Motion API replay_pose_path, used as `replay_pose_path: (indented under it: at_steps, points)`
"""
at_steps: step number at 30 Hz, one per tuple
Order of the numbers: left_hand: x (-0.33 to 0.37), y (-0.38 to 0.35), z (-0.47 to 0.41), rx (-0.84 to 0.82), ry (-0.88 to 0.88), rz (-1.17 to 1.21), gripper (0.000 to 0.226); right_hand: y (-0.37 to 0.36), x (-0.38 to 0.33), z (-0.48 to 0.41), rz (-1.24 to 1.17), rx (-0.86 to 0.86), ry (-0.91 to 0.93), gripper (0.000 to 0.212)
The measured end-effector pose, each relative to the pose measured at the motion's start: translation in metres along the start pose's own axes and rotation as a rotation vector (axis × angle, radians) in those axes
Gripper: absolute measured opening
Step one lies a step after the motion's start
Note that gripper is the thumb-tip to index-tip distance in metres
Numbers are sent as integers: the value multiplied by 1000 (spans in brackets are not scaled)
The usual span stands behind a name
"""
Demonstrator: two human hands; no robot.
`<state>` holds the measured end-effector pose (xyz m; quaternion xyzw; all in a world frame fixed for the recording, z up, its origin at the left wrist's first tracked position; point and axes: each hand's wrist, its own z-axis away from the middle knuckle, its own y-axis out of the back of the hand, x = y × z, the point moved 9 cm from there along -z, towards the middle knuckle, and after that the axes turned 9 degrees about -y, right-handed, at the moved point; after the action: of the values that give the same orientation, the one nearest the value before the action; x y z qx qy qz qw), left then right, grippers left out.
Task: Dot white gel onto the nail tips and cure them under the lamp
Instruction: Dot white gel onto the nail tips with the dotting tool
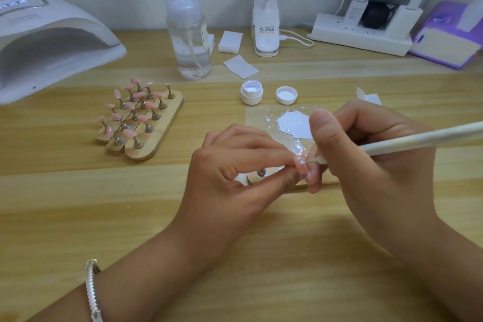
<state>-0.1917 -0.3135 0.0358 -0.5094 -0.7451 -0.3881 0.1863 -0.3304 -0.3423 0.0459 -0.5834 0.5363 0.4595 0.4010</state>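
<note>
The table is light wood and carries all items. The curing lamp stands at the far left, with its arched opening facing the near right. Both forearms enter from the near edge and converge at the centre.

The right hand holds the dotting tool in a pen grip: the thumb points up along the shaft, the fingers are curled round it, and a lower finger extends down to rest against the fingers of the left hand. The tool's white shaft runs out to the right. Its thin metal end, carrying a white bead, meets the held nail tip.

The left hand lies knuckles up with the fingers curled. Forefinger and thumb pinch the pink nail tip, which sits on a small stand beneath the hand.

The wooden rack, left of the hands, holds the remaining pink nail tips upright on metal posts. A clear pump bottle stands beyond it.

A transparent sheet beyond the hands bears a puddle of white gel. The open gel jar and its lid stand side by side just beyond the sheet.
</note>
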Motion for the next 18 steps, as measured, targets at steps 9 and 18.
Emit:
replay_pose_path:
  at_steps: [9,18]
  points:
    - [-3,2,0,30,22,32,7,3,-12,-4,-126,-9,12,38]
    - [-5,4,1,47,49,45,10,23,-46,-28,-74,17,126,33]
